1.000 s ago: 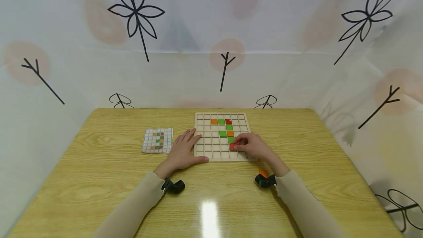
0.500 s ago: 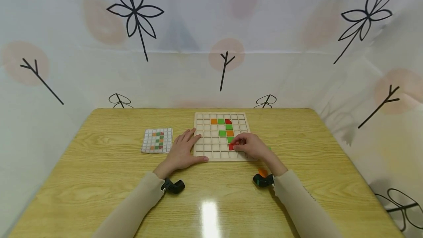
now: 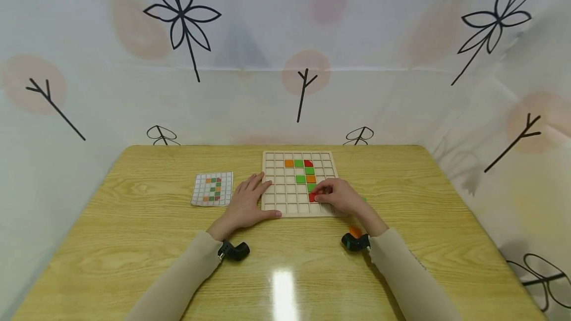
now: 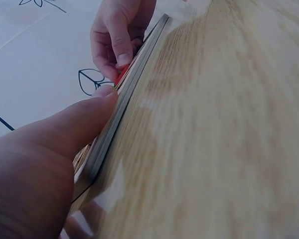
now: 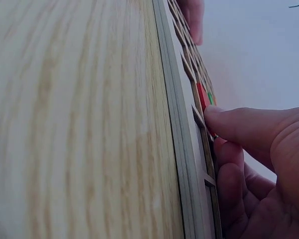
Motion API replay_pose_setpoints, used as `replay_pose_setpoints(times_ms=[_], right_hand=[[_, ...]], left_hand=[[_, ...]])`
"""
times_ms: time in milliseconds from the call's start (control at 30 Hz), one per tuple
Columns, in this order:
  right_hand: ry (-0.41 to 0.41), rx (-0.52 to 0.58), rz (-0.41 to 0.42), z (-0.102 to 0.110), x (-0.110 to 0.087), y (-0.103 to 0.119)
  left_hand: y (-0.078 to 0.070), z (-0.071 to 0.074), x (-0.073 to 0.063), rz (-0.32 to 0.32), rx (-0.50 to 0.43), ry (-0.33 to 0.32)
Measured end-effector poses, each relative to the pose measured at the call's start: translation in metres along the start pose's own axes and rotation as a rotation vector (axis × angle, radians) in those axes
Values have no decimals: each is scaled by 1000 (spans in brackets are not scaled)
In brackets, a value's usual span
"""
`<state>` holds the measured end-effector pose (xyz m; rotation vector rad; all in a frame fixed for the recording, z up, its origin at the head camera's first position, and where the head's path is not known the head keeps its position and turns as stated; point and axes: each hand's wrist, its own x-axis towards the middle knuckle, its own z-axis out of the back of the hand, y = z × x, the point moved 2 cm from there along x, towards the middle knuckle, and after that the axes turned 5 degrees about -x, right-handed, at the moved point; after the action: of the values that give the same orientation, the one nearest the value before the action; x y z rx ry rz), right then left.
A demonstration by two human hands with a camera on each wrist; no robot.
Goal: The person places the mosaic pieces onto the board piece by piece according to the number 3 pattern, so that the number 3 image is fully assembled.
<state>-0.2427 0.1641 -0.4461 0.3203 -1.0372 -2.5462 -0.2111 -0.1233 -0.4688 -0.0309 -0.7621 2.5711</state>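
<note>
A pale wooden grid board point(image 3: 280, 198) lies on the table, with several orange, green and red square tiles set in its cells. My right hand point(image 3: 342, 197) has its thumb and fingers at a red tile point(image 3: 312, 197) below a green tile point(image 3: 311, 187), pinching it in a cell near the board's front. In the right wrist view the thumb tip is on that red tile point(image 5: 202, 95). My left hand point(image 3: 244, 207) rests spread at the board's left side, its thumb point(image 4: 97, 107) along the front edge.
Left of the board lies a paper card point(image 3: 199, 190) printed with a grid of coloured squares. An orange piece point(image 3: 355, 232) sits on the table by the right wrist camera, and a bit of green point(image 3: 364, 199) shows behind the right wrist. A patterned cloth point(image 3: 250, 108) hangs behind the table.
The red tile has shifted slightly left and now sits square under the green one. My right wrist has moved slightly left, baring a bit of green behind it. The left hand stays put.
</note>
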Motion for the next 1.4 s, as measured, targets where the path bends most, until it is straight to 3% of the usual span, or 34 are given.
replay_pose_setpoints(times_ms=[300,467,700,1200,1400], right_hand=[[-18,-19,30,2,-1,-2],[-26,23,41,7,-4,-1],[-38,69,-7,22,-14,1],[-131,65,-22,58,-38,-35],[-161,12,-40,67,-51,-50]], left_hand=[[1,-1,0,2,0,0],[3,-3,0,13,3,4],[4,-4,-1,17,-1,-2],[4,-3,0,-3,3,-6],[4,-2,1,-10,8,-10]])
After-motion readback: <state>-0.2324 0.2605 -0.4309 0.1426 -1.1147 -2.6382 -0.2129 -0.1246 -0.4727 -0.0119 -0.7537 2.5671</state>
